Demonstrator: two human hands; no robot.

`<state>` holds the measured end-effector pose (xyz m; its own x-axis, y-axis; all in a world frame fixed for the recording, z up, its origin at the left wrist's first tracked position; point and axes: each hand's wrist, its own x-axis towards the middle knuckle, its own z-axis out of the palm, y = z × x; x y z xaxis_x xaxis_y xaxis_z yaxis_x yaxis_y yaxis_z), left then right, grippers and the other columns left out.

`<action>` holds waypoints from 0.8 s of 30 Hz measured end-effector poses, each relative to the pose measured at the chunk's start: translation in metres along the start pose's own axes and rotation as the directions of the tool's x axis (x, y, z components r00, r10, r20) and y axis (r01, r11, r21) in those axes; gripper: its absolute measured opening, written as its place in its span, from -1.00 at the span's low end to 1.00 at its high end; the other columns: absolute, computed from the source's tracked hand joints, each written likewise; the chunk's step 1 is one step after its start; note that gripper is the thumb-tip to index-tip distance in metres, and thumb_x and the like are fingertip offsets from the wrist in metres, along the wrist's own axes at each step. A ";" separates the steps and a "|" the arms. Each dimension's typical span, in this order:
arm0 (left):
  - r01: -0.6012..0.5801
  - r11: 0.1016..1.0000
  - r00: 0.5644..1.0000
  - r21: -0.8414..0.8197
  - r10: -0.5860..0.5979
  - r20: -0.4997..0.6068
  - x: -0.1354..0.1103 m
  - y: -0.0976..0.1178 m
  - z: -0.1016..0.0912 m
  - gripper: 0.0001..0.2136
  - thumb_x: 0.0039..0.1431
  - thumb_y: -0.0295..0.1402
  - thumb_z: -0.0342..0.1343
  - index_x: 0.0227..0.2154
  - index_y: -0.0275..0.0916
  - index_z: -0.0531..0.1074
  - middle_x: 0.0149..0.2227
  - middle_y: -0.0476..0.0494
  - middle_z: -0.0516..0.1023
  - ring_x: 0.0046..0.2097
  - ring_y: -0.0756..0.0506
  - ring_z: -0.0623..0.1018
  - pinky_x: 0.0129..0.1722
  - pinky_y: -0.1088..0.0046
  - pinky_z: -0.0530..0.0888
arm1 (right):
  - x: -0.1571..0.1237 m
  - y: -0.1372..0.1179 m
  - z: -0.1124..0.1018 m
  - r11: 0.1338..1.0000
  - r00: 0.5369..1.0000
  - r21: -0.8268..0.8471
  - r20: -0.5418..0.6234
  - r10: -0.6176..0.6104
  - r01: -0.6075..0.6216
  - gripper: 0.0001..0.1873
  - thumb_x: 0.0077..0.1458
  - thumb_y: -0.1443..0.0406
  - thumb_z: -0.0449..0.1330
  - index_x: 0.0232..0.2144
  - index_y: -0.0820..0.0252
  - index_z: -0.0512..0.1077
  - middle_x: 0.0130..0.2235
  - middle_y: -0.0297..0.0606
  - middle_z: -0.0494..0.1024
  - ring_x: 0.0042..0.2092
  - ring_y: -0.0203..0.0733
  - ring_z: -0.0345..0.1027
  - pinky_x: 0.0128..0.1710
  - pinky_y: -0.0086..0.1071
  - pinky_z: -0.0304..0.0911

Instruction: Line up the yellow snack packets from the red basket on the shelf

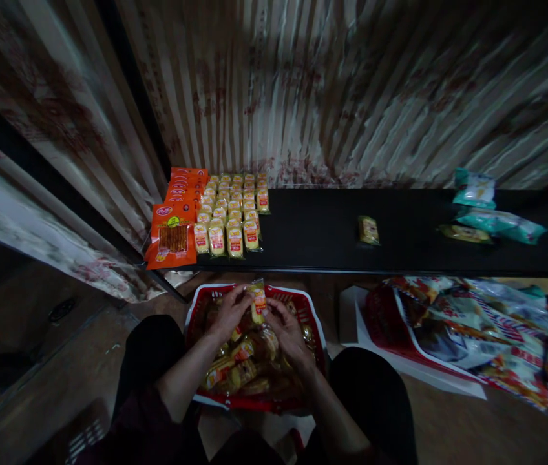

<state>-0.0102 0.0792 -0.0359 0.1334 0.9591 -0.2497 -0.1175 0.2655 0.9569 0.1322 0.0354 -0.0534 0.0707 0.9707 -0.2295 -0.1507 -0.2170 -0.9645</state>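
Both of my hands are over a red plastic basket full of small yellow snack packets, which sits on the floor between my knees. My left hand and my right hand are closed together on one yellow snack packet, held upright above the pile. Ahead, on a low black shelf, several rows of the same yellow packets stand lined up next to a stack of orange packets.
One lone yellow packet lies mid-shelf. Teal-and-white bags sit at the shelf's right end. A heap of larger snack bags covers the floor to the right. Striped curtain hangs behind the shelf. My knees flank the basket.
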 end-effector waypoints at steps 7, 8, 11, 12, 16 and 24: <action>-0.199 0.977 0.979 0.075 0.196 0.054 0.013 0.018 0.013 -0.72 0.11 -0.23 0.11 -0.17 -0.27 0.42 -0.25 -0.12 0.55 -0.18 -0.07 0.52 -0.12 0.41 0.43 | 0.009 -0.023 0.002 0.995 0.992 -0.018 -0.079 -0.097 0.095 -0.57 -0.07 0.02 0.29 -0.19 0.13 0.47 -0.20 -0.21 0.60 -0.17 -0.07 0.48 -0.14 -0.24 0.40; -0.212 0.975 0.976 0.071 0.209 0.056 0.016 0.020 0.015 -0.72 0.12 -0.24 0.10 -0.15 -0.27 0.40 -0.25 -0.12 0.55 -0.18 -0.07 0.52 -0.12 0.41 0.44 | 0.011 -0.029 0.003 0.994 0.991 -0.027 -0.083 -0.107 0.105 -0.58 -0.05 0.02 0.28 -0.19 0.13 0.46 -0.19 -0.21 0.60 -0.16 -0.07 0.48 -0.13 -0.24 0.40; -0.253 0.966 0.967 0.059 0.251 0.048 0.024 0.026 0.019 -0.66 0.16 -0.29 0.07 -0.01 -0.25 0.33 -0.22 -0.13 0.56 -0.18 -0.06 0.54 -0.11 0.41 0.45 | 0.020 -0.044 0.004 0.984 0.978 -0.053 -0.117 -0.173 0.168 -0.59 -0.06 0.03 0.28 -0.20 0.14 0.46 -0.16 -0.21 0.60 -0.14 -0.09 0.47 -0.10 -0.26 0.38; -0.273 0.960 0.962 0.058 0.271 0.046 0.027 0.027 0.020 -0.63 0.17 -0.30 0.05 0.04 -0.24 0.29 -0.19 -0.15 0.56 -0.16 -0.06 0.54 -0.10 0.40 0.45 | 0.024 -0.047 0.005 0.981 0.973 -0.056 -0.131 -0.192 0.186 -0.59 -0.05 0.04 0.28 -0.20 0.14 0.47 -0.16 -0.22 0.59 -0.14 -0.10 0.46 -0.09 -0.26 0.37; -0.350 0.933 0.937 0.084 0.346 0.052 0.032 0.035 0.022 -0.54 0.16 -0.38 0.02 0.14 -0.25 0.18 -0.06 -0.22 0.53 -0.06 -0.08 0.53 0.00 0.34 0.44 | 0.039 -0.055 0.011 0.973 0.958 -0.036 -0.169 -0.232 0.229 -0.61 -0.05 0.05 0.28 -0.22 0.15 0.48 -0.18 -0.24 0.59 -0.15 -0.13 0.46 -0.06 -0.26 0.35; -0.456 0.845 0.883 0.280 0.468 0.027 0.033 0.036 0.018 -0.46 0.17 -0.41 -0.02 0.23 -0.23 0.07 0.09 -0.27 0.42 0.02 -0.10 0.50 0.06 0.29 0.42 | 0.056 -0.061 0.019 0.964 0.950 -0.020 -0.165 -0.265 0.266 -0.61 -0.02 0.04 0.26 -0.20 0.16 0.46 -0.18 -0.23 0.59 -0.15 -0.14 0.45 -0.06 -0.25 0.36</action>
<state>0.0078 0.1190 -0.0065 0.0891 0.9689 0.2309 0.1154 -0.2403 0.9638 0.1262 0.1047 -0.0048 0.2703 0.9626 0.0164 -0.1067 0.0469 -0.9932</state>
